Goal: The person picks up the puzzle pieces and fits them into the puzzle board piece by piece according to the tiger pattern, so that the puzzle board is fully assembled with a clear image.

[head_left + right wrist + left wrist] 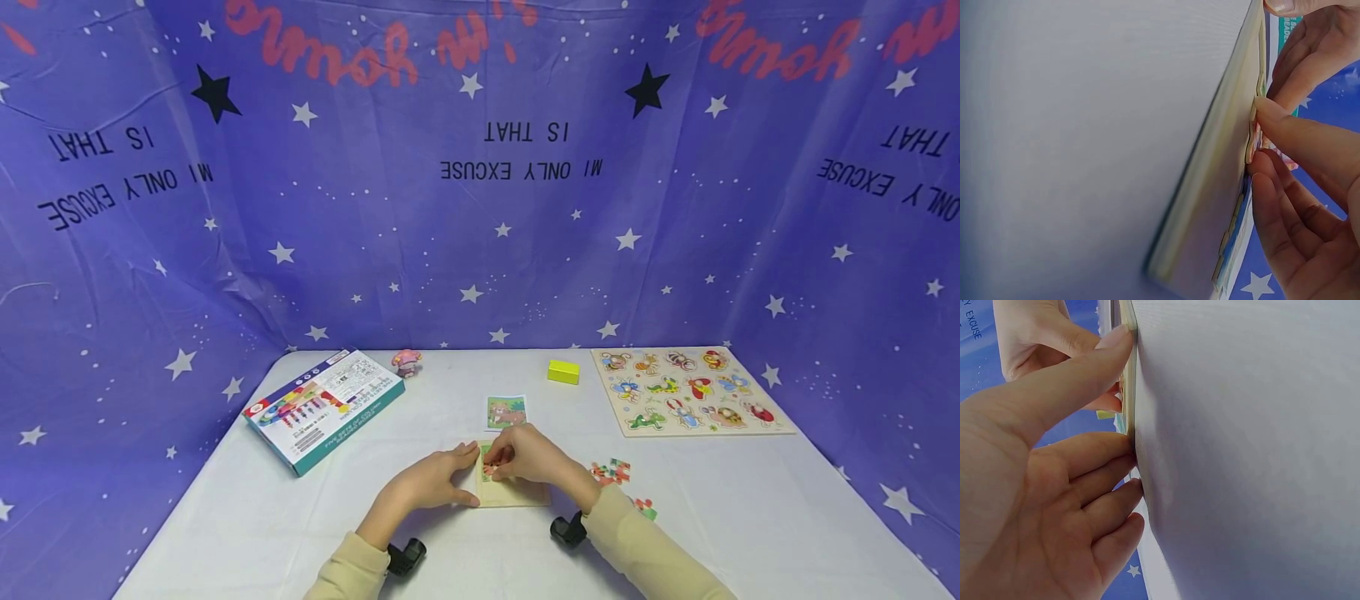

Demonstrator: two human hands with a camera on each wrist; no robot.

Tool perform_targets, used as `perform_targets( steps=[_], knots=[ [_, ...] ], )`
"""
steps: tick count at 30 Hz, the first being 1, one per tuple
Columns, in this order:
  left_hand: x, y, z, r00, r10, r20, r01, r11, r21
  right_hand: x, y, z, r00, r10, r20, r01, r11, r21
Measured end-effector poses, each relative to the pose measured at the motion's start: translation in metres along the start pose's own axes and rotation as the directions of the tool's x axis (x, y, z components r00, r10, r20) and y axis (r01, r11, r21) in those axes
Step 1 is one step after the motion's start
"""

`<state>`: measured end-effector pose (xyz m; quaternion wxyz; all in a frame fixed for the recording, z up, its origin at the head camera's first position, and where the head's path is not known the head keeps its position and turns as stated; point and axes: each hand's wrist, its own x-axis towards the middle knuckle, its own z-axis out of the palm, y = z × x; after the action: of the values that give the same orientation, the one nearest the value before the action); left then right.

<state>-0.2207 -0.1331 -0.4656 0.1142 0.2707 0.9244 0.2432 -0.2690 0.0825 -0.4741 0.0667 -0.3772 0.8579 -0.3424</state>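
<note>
A small wooden puzzle tray (pixel 517 497) lies flat on the white table. Along its left edge rests my left hand (pixel 431 481), thumb and fingertips touching the rim with the fingers fairly straight. Over the tray, my right hand (pixel 534 455) pinches a red-and-green puzzle piece (pixel 1252 140) between thumb and fingers, low against the tray's inside. Other fitted pieces show partly in the right wrist view; the hand hides much of them in the head view. Just behind the tray is a picture card (pixel 507 412). Loose puzzle pieces (pixel 618 470) lie to the right, beside my right forearm.
At the left stands a flat printed box (pixel 330 408), with a small pink figurine (pixel 407 362) behind it. A yellow block (pixel 563 372) sits at the back. A wooden insect puzzle board (pixel 686 396) lies at the back right. Purple starry cloth (pixel 480 250) encloses the table.
</note>
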Motion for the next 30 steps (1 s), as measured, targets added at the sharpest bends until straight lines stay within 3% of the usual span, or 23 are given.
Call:
perform_targets(
  steps=[30],
  knots=[
    [0.0002, 0.0001, -0.0009, 1.0, 0.011, 0.001, -0.011, 1.0, -0.001, -0.0015, -0.0048, 0.0026, 1.0, 0.016, -0.021, -0.017, 0.999, -0.045]
  ],
)
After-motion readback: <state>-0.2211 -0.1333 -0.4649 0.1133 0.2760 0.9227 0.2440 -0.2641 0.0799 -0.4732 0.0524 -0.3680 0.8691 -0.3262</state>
